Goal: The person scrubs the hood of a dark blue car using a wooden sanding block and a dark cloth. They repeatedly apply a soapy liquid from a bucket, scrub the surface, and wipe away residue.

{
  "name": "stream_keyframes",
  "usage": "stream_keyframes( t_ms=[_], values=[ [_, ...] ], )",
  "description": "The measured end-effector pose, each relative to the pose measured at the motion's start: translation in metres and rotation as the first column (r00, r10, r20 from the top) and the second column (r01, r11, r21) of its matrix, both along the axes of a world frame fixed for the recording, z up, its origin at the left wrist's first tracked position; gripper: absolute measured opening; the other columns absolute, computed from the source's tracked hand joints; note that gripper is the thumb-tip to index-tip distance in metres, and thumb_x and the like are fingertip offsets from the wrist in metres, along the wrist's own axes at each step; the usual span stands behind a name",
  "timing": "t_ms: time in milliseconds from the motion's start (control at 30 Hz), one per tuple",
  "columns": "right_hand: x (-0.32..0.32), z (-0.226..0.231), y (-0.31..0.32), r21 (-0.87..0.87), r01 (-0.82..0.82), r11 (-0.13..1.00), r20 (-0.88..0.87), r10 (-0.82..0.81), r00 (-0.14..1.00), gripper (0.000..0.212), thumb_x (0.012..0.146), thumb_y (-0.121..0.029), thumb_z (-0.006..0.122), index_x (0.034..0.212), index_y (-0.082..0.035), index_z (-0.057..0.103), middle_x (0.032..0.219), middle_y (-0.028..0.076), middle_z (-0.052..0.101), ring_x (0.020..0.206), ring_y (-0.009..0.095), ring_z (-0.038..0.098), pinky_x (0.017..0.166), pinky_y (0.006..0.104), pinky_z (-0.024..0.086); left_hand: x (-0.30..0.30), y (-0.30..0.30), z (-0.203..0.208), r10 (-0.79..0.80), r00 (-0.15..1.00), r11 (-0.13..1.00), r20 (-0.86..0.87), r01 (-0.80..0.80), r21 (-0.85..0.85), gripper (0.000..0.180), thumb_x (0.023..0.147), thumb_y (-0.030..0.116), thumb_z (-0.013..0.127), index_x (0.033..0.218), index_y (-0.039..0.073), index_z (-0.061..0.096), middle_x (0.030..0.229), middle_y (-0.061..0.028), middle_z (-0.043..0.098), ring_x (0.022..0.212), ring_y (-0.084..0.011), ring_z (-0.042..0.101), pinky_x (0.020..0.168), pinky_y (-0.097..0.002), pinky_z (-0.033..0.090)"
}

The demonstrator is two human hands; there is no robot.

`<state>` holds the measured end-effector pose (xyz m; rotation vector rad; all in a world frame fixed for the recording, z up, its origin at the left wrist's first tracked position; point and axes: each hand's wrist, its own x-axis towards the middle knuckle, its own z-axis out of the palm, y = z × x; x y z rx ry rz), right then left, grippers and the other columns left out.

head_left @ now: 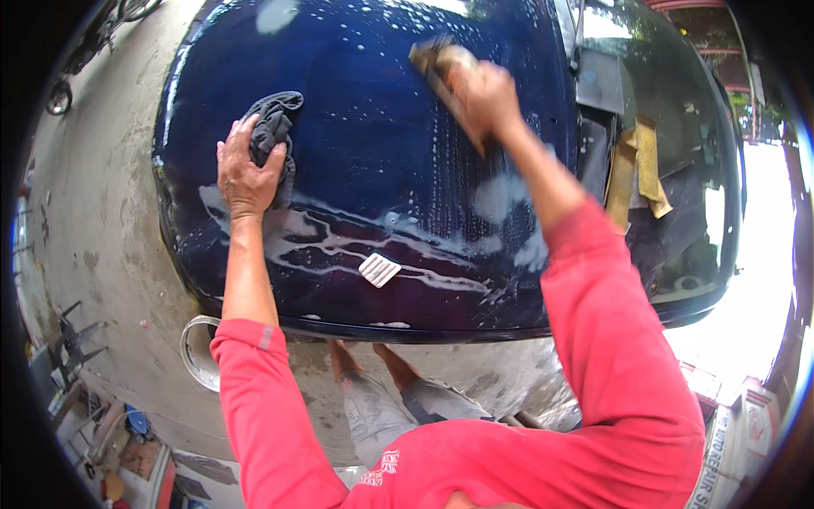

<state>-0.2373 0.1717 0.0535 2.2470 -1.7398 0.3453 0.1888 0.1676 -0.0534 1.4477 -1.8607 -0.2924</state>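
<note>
A wet dark blue car hood (356, 161) spreads out before me, streaked with whitish suds and droplets. My left hand (250, 170) rests near its left side, fingers and thumb closed around a bunched dark grey cloth (273, 127). Farther up and to the right, my right hand (487, 95) grips a long, flat, brownish sanding block (445, 85) against the paint; motion blurs its outline. Rows of fine droplets mark the surface just below that block. Between my arms, a small white ridged pad (379, 270) lies on the near part of the hood.
Yellowish-brown strips (649, 165) and a dark flat sheet (599, 81) lie by the windshield (691, 161) on the right. A white bucket (201, 355) stands on the concrete floor beside my left forearm. A motorcycle wheel (58, 97) shows at the far left.
</note>
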Motion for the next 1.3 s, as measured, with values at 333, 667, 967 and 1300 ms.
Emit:
stream_keyframes(
  t_ms=[333,667,967,1300],
  values=[
    [0.061,-0.007,-0.01,0.041,-0.316,0.948,-0.045,0.318,0.947,0.02,0.1,-0.03,0.071,0.113,-0.019,0.08,0.088,0.013,0.069,0.075,0.037,0.072,0.065,0.0498,0.06,-0.001,-0.005,-0.011,0.087,0.994,0.996,-0.067,-0.085,0.033,0.067,0.088,0.043,0.081,0.147,0.02,0.062,0.151,-0.013,0.065,0.151,-0.035,0.053,0.129,-0.065,0.031],
    [0.125,0.011,0.189,0.432,-0.048,0.9,0.522,-0.207,0.827,0.037,0.099,-0.034,0.078,0.122,-0.005,0.076,0.102,0.023,0.078,0.09,0.041,0.08,0.079,0.0467,0.062,0.058,-0.023,-0.003,0.118,0.993,0.972,0.03,-0.122,0.2,0.069,0.09,0.039,0.081,0.153,0.024,0.057,0.165,-0.0065,0.055,0.162,-0.0374,0.038,0.131,-0.0681,0.023],
    [0.048,-0.028,-0.167,0.233,0.275,0.933,0.354,-0.345,0.869,0.042,0.099,-0.048,0.071,0.113,-0.009,0.08,0.097,0.019,0.078,0.085,0.043,0.076,0.079,0.0534,0.06,0.081,-0.034,-0.042,0.171,0.979,0.985,-0.115,-0.167,0.046,0.071,0.09,0.042,0.082,0.15,0.016,0.059,0.152,-0.0137,0.064,0.152,-0.0395,0.052,0.129,-0.0584,0.034],
    [0.124,0.003,0.145,0.349,-0.032,0.937,0.49,-0.153,0.858,0.052,0.098,-0.044,0.08,0.124,0.001,0.076,0.105,0.027,0.079,0.093,0.04,0.081,0.081,0.0449,0.065,0.078,-0.033,-0.014,0.19,0.977,0.975,-0.094,-0.176,0.138,0.069,0.091,0.038,0.08,0.152,0.014,0.058,0.154,-0.0159,0.062,0.153,-0.0406,0.05,0.129,-0.0588,0.033]
  ],
)
